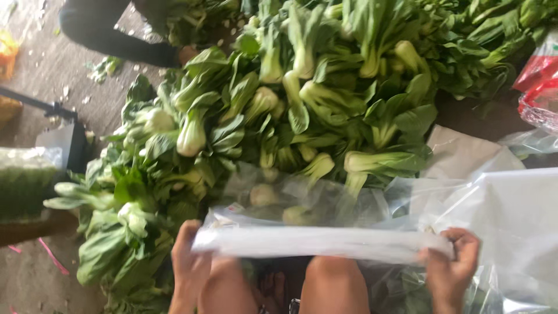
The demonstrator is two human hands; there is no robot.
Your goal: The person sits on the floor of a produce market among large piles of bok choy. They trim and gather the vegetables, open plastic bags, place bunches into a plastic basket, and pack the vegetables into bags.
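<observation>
My left hand (189, 264) grips the left end of a clear plastic bag (314, 241), and my right hand (452, 270) grips its right end. The bag is stretched flat between them just above my bare knees (334, 285). Through the plastic I see pale stems of bok choy. A large heap of bok choy (290, 110) with green leaves and white-green stems lies on the floor right beyond the bag.
Another person's dark sleeve and hand (186, 55) reach into the greens at the top left. A stack of clear plastic bags (517, 215) lies at the right, a red bag (540, 87) at the far right. A bagged bundle of greens (26, 180) sits at the left.
</observation>
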